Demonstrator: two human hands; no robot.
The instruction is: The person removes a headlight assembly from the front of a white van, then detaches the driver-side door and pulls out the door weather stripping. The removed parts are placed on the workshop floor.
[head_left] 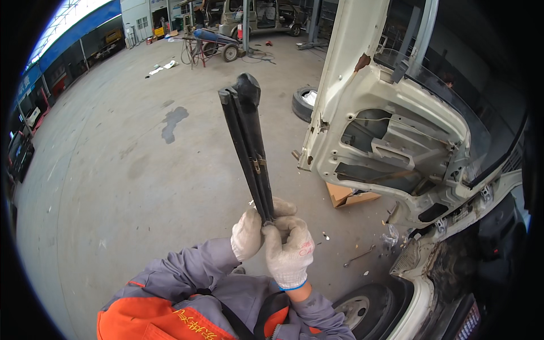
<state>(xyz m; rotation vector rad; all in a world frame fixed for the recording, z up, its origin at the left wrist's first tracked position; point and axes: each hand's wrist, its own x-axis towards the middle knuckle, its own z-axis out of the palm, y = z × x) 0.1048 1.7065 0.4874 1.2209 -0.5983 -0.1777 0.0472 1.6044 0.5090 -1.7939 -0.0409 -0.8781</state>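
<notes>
Down on the concrete floor point(113, 187), just under the stripped white vehicle door point(391, 141), an open brown cardboard box point(347, 195), flaps up, contents hidden by the door edge. Far along the left wall, a long blue band point(73, 34) above the workshop bays; some signs there, too small and bent by the lens to tell more. Near the top, a blue cylinder on a wheeled cart point(212, 42), and a loose tyre point(303, 103) with something pale inside, lying beside the door.

Held upright in the middle, a long black rubber strip point(246, 141), folded double so two lengths run side by side, with a rounded bend at the top and a small metal clip about halfway down. Dusty, matte, slightly tapering toward the hands.

Left hand point(247, 233) in a white knit glove, grip closed around the lower end of the strip from the left. Right hand point(290, 246), also gloved, grip closed on the same end from the right, both hands touching. Grey and orange sleeves point(187, 277) below. Front wheel point(362, 309) at lower right.
</notes>
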